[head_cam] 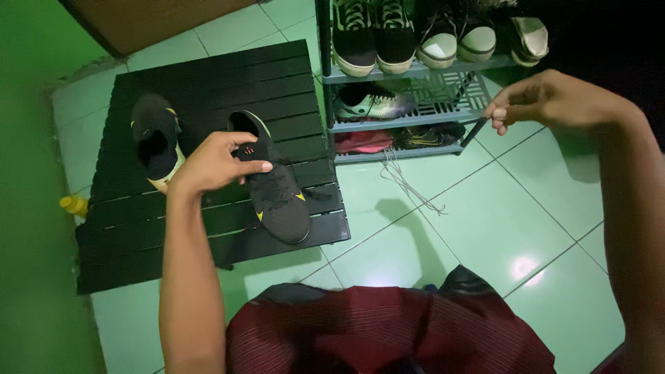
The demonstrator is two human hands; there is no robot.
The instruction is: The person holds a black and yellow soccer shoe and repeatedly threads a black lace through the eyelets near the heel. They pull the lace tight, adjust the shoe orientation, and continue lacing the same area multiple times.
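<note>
Left hand (220, 163) grips the tongue of a black shoe (273, 187) lying on the black slatted platform (208, 83). Right hand (547, 100) is pinched shut, raised beside the shoe rack (402, 121); whether it holds a lace I cannot tell. Judged step: lacing; the next move needs the eyelets steadied.

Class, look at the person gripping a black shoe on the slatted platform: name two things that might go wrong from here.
1. The left hand grips only the collar of the black knit shoe with yellow marks, whose toe nears the black slatted platform's edge; it might slide off.
2. The right hand looks pinched shut beside the grey shoe rack; pulling back might knock it.
</note>
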